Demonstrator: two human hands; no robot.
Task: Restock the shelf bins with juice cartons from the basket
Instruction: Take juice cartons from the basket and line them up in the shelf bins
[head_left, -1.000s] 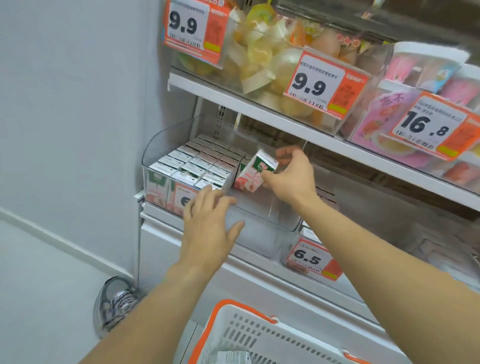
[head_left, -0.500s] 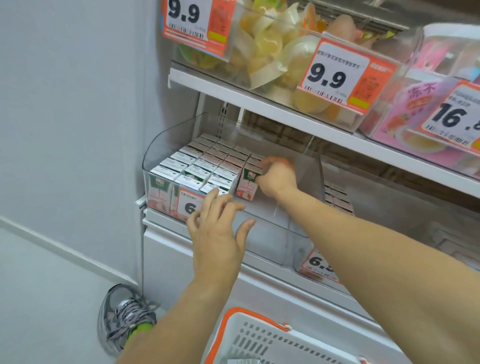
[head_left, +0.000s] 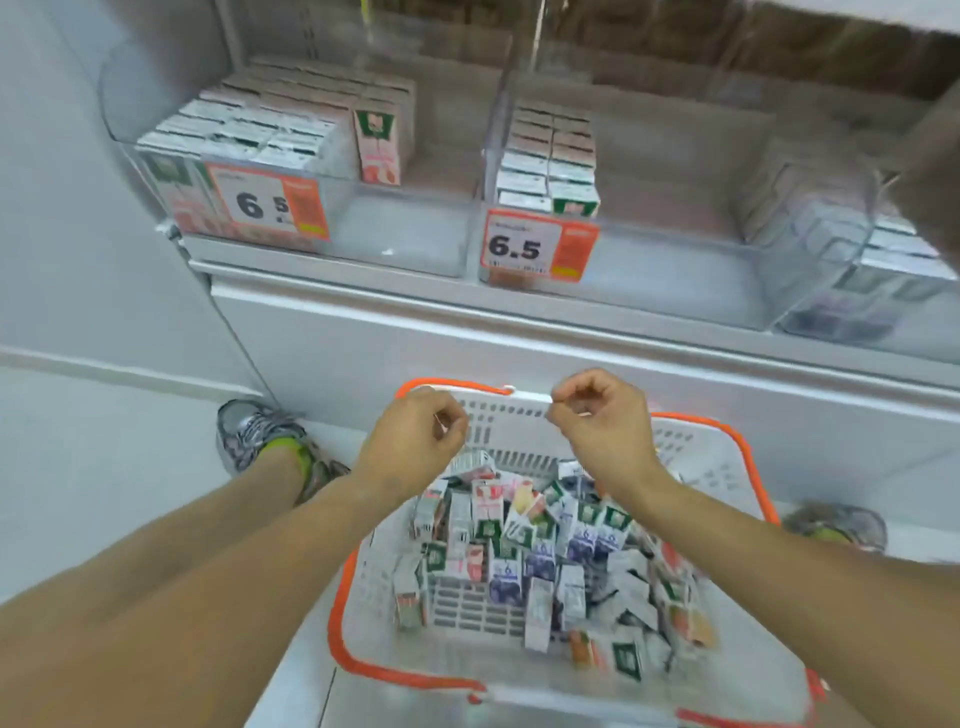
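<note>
A white basket with an orange rim (head_left: 337, 613) stands on the floor below me, holding several small juice cartons (head_left: 519, 545) in a loose heap. My left hand (head_left: 415, 441) and my right hand (head_left: 602, 426) hover side by side over the basket's far edge, fingers loosely curled, holding nothing. On the shelf above, the clear left bin (head_left: 405, 234) holds rows of cartons (head_left: 270, 119), with one pink-and-green carton (head_left: 378, 145) upright at the right end of them. The middle bin (head_left: 675, 270) has two rows of cartons (head_left: 550, 156) at its left side.
Orange price tags reading 6.5 hang on the left bin (head_left: 270, 202) and the middle bin (head_left: 537, 244). A third clear bin (head_left: 857, 260) with cartons sits at the right. My shoes (head_left: 260, 436) (head_left: 836, 525) flank the basket. A white cabinet front (head_left: 519, 343) runs below the shelf.
My right hand left the pink carton standing in the left bin. Both hands came down from the shelf to the basket, and my view dropped with them.
</note>
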